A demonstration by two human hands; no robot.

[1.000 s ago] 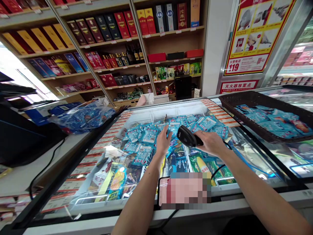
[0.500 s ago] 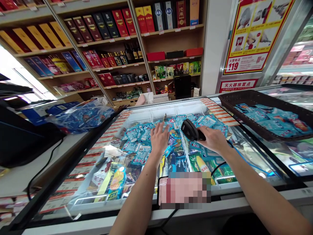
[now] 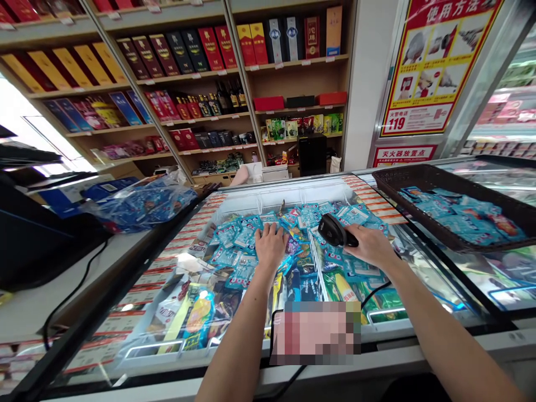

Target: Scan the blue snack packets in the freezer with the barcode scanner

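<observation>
My right hand (image 3: 371, 245) is wrapped round the handle of a black barcode scanner (image 3: 333, 230), whose head points left over the freezer. My left hand (image 3: 271, 244) lies with fingers spread and palm down among blue packets (image 3: 245, 234). Whether it touches one underneath is hidden by the hand. These packets are strewn on the freezer's glass top, on both sides of a white wire divider (image 3: 319, 268) seen below. Colourful ice cream packs (image 3: 199, 312) show through the glass. A phone (image 3: 316, 335), its screen blurred out, rests at the freezer's near edge between my forearms.
A dark brown basket (image 3: 379, 177) with more blue packets stands on the right. On the left are a plastic bag of blue packets (image 3: 146, 201) and a black monitor-like device (image 3: 37, 223). Shelves with boxes (image 3: 188, 50) stand behind. The scanner's cable (image 3: 374, 291) runs past the phone.
My left hand has lowered onto the blue packets, its fingers less raised. The scanner in my right hand has moved slightly right and down. The camera view has tilted up a little.
</observation>
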